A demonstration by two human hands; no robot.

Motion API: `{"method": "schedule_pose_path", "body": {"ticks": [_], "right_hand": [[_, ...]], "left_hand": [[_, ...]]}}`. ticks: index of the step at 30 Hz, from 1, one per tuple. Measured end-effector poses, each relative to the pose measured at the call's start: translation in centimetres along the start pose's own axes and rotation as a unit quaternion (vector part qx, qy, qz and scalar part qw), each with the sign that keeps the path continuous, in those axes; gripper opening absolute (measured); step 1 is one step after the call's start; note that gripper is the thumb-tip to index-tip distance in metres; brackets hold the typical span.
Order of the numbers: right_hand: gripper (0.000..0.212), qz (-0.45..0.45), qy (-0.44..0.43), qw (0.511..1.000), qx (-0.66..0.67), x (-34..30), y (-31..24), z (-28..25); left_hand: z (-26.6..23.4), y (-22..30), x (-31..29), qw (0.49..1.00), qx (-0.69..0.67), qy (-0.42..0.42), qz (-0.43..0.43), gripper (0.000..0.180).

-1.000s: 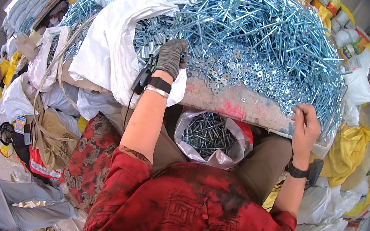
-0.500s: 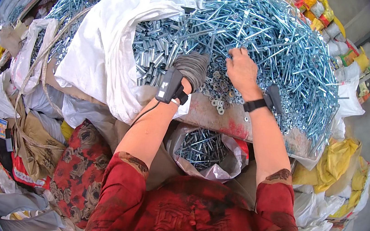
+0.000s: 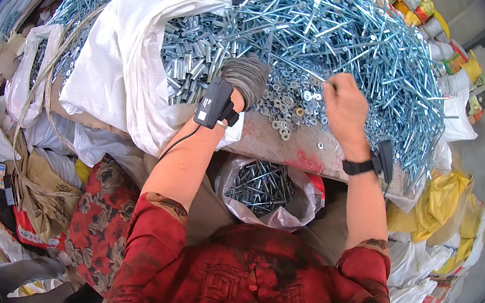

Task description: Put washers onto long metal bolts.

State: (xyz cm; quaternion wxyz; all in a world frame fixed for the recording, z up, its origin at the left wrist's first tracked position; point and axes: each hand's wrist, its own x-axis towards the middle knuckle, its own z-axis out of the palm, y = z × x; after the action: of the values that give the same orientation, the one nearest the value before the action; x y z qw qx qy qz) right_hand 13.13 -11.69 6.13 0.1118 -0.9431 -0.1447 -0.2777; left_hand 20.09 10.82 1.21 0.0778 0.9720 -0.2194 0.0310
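My left hand [image 3: 244, 80], in a grey knit glove, is curled over the boundary between a heap of short metal sleeves [image 3: 194, 53] and a patch of washers [image 3: 288, 105]. Its fingers bend away from view, so whatever they hold is hidden. Bare and closed in a pinch, my right hand [image 3: 347, 109] is above the washers' right side. From its fingertips a long thin bolt [image 3: 307, 72] points left toward the gloved hand. Long bolts [image 3: 355, 37] lie in a big tangled pile beyond both hands.
Below the table edge [image 3: 298, 149] an open plastic-lined bag [image 3: 302, 211] holds dark bolts or screws. A white sack [image 3: 120, 56] drapes over the left part of the heap. A floral red cushion [image 3: 101, 225] and yellow sacks [image 3: 432, 201] flank me.
My right hand has drawn back from the bolt pile, toward me and to the right, with a bolt now at its fingertips. My left hand has shifted slightly left.
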Motion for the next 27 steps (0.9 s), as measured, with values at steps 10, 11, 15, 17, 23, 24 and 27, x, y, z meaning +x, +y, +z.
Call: {"method": "schedule_pose_path", "body": {"ticks": [10,11,15,17,23,24,27], "right_hand": [[0.006,0.129,0.136,0.939,0.287,-12.5,1.4,-6.7],[0.005,0.152,0.140,0.929,0.306,-13.3,1.3,-6.5],[0.004,0.159,0.163,0.918,0.323,-14.0,1.3,-6.7],[0.004,0.143,0.158,0.922,0.324,-14.3,1.1,-6.8],[0.007,0.104,0.166,0.941,0.277,-15.1,0.9,-6.9],[0.007,0.103,0.168,0.940,0.278,-15.0,0.7,-7.0],[0.007,0.094,0.161,0.942,0.279,-14.5,0.1,-6.9]], "left_hand": [[0.0,1.8,-3.1,0.913,-0.276,0.300,-0.032,0.012],[0.0,2.7,-3.7,0.836,-0.488,0.241,-0.067,0.014],[-0.4,3.7,-5.6,0.510,-0.842,0.079,-0.160,0.014],[-0.1,3.0,-5.5,0.496,-0.846,0.102,-0.168,0.014],[-1.4,2.1,-2.2,0.961,-0.165,0.200,-0.092,0.027],[-0.8,1.6,-1.5,0.962,-0.162,0.202,-0.091,0.027],[3.0,-0.7,0.4,0.995,0.045,0.069,-0.053,0.030]]}}
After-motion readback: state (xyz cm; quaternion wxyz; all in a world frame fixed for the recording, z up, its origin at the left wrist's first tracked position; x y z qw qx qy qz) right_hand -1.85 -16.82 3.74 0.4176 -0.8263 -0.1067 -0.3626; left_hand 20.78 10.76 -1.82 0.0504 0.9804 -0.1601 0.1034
